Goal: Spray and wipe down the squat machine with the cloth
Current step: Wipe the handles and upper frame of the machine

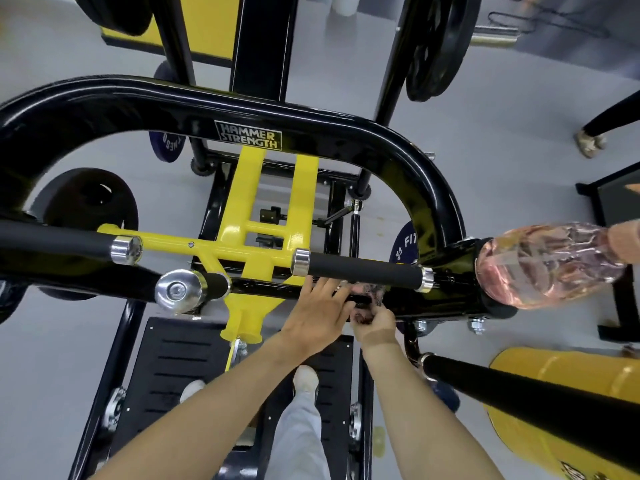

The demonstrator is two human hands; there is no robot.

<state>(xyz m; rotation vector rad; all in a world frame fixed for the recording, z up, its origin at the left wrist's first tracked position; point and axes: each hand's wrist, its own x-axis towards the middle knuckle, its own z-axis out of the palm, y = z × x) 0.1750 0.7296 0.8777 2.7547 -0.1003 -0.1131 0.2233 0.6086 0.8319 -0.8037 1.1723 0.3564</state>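
Observation:
The black and yellow squat machine (242, 109) fills the view below me. My right hand (375, 322) grips a dark mottled cloth (371, 293) bunched against the black crossbar just under the right foam handle (360, 270). My left hand (313, 318) lies beside it with straight fingers touching the same crossbar and the cloth's edge. A clear bottle of pink liquid (547, 265) lies on its side on the frame's right end, apart from both hands. Its far end is cut off by the frame edge.
My feet stand on the black foot platform (180, 362). Weight plates (436, 46) hang on the machine at top right and at left. A yellow barrel-shaped pad (554, 410) sits at lower right. Grey floor surrounds the machine.

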